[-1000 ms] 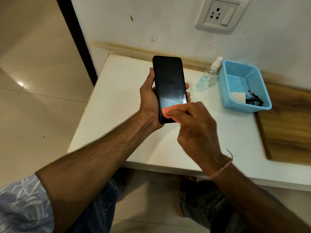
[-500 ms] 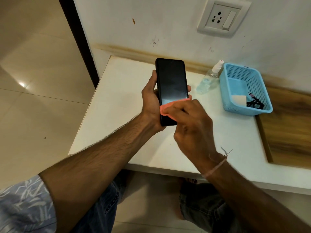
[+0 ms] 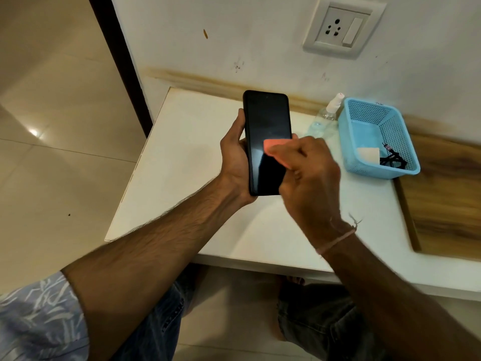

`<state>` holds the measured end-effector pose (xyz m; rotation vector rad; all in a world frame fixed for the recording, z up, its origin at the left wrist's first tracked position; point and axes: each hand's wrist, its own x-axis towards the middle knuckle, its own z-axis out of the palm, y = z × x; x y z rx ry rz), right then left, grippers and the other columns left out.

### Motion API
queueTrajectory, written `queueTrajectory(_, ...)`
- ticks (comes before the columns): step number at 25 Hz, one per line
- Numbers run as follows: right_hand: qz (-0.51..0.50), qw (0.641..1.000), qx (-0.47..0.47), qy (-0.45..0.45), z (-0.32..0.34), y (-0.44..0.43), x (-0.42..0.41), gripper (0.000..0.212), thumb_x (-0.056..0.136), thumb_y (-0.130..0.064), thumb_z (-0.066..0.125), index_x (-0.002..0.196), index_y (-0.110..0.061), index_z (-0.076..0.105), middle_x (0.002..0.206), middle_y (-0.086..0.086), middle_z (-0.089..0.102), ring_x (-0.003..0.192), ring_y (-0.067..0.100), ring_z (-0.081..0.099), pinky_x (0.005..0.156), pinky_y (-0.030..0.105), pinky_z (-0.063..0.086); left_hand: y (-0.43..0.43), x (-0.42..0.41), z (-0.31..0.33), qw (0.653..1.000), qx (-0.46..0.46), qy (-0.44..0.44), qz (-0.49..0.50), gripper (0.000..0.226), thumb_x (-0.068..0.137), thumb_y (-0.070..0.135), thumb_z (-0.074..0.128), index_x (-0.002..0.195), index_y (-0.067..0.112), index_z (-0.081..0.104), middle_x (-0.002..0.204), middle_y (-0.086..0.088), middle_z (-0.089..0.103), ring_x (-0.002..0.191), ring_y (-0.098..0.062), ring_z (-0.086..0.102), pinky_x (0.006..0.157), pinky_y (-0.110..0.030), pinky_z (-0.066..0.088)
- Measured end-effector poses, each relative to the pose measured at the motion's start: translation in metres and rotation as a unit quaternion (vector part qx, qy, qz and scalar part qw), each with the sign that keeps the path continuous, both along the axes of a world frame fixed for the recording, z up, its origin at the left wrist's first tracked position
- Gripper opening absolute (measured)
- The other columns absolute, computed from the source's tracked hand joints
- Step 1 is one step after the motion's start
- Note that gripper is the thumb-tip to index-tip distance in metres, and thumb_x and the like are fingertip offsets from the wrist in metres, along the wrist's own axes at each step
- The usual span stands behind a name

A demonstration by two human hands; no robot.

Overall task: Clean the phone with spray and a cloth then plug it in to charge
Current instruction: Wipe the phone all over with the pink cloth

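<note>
The left hand (image 3: pixel 234 162) grips the dark-screened phone (image 3: pixel 265 136); the right hand (image 3: pixel 309 175) presses a pink cloth (image 3: pixel 273 148) on it. To the right, a blue basket (image 3: pixel 374 126) holds a black cable (image 3: pixel 393 160) and a white block (image 3: pixel 368 155).

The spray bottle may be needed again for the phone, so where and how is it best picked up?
Grip the spray bottle around its clear body, below the white nozzle. It leans with the nozzle close against the blue basket and the wall is behind it, so probably come from its open front-left side, with the right hand once it sets down the cloth.
</note>
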<state>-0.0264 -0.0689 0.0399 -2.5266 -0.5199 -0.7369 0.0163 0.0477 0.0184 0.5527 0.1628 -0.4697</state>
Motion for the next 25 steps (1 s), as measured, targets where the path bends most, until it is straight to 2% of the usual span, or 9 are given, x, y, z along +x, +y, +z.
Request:
queueTrajectory(3,0.084,0.995,-0.059,-0.018,-0.005,-0.002,-0.009,0.026,0.088,-0.004,0.057,0.108,-0.001,0.072,0.102,0.018,0.07,0.093,0.034,0.064,0.089,0.035,0.053,0.002,-0.001,-0.001,1.0,0.005,0.003,-0.01,0.078,0.092,0.071,0.039,0.123,0.002,0.059,0.102,-0.018,0.065,0.084,-0.029,0.064,0.076,-0.034,0.054)
queueTrajectory(7,0.017,1.0,-0.005,-0.018,-0.002,-0.005,0.005,0.03,0.09,-0.01,0.05,0.109,0.0,0.072,0.104,0.019,0.069,0.094,0.036,0.061,0.083,0.037,0.054,0.001,0.002,-0.004,1.0,0.022,0.003,0.0,0.072,0.091,0.071,0.041,0.104,0.006,0.068,0.088,-0.013,0.07,0.075,-0.027,0.068,0.07,-0.032,0.057)
queueTrajectory(10,0.076,0.996,-0.05,-0.022,-0.008,-0.003,-0.003,0.028,0.09,-0.006,0.054,0.112,-0.001,0.071,0.108,0.019,0.068,0.096,0.036,0.061,0.087,0.036,0.052,0.002,0.002,-0.004,1.0,0.002,0.001,-0.01,0.076,0.09,0.07,0.044,0.115,0.002,0.066,0.098,-0.018,0.07,0.082,-0.03,0.068,0.075,-0.034,0.057)
queueTrajectory(13,0.02,1.0,0.013,-0.015,-0.001,-0.008,0.009,0.029,0.092,-0.005,0.051,0.113,-0.001,0.07,0.111,0.017,0.069,0.102,0.036,0.059,0.091,0.038,0.051,0.001,0.003,-0.006,1.0,0.009,0.0,-0.006,0.074,0.09,0.071,0.042,0.111,0.005,0.067,0.101,-0.016,0.067,0.089,-0.031,0.065,0.083,-0.038,0.054)
queueTrajectory(16,0.09,0.995,-0.036,-0.022,-0.01,0.003,-0.002,0.029,0.086,0.003,0.062,0.114,0.001,0.069,0.113,0.017,0.069,0.106,0.036,0.063,0.099,0.037,0.047,0.003,0.003,-0.007,1.0,-0.005,0.003,-0.015,0.075,0.09,0.071,0.043,0.114,0.003,0.064,0.102,-0.017,0.065,0.087,-0.029,0.063,0.092,-0.04,0.052)
queueTrajectory(19,0.075,0.997,-0.022,-0.008,-0.001,-0.011,0.011,0.029,0.095,-0.003,0.049,0.117,0.001,0.067,0.119,0.017,0.067,0.115,0.034,0.061,0.105,0.043,0.046,0.003,0.004,-0.009,1.0,0.014,0.01,0.003,0.069,0.091,0.071,0.043,0.103,0.009,0.072,0.093,-0.012,0.071,0.08,-0.027,0.069,0.077,-0.035,0.056)
queueTrajectory(20,0.066,0.998,-0.008,-0.001,-0.001,-0.013,0.012,0.032,0.095,-0.004,0.045,0.118,0.002,0.066,0.121,0.018,0.066,0.119,0.034,0.059,0.106,0.045,0.045,0.002,0.004,-0.009,1.0,0.021,0.012,0.011,0.068,0.091,0.071,0.043,0.102,0.01,0.072,0.093,-0.012,0.071,0.081,-0.028,0.07,0.077,-0.035,0.056)
queueTrajectory(23,0.124,0.991,-0.055,-0.004,-0.008,-0.01,0.003,0.033,0.091,0.007,0.053,0.121,0.001,0.065,0.127,0.018,0.063,0.126,0.033,0.054,0.111,0.043,0.039,0.002,0.003,-0.006,1.0,0.009,0.008,-0.005,0.075,0.09,0.071,0.044,0.122,0.006,0.066,0.107,-0.018,0.067,0.094,-0.032,0.065,0.088,-0.04,0.053)
queueTrajectory(25,0.143,0.988,-0.05,-0.001,-0.003,-0.013,0.008,0.03,0.093,0.003,0.052,0.119,0.0,0.066,0.126,0.018,0.063,0.127,0.033,0.053,0.113,0.044,0.036,0.001,0.003,-0.007,1.0,0.007,0.009,-0.004,0.075,0.09,0.07,0.043,0.123,0.007,0.066,0.111,-0.018,0.066,0.098,-0.032,0.064,0.092,-0.041,0.051)
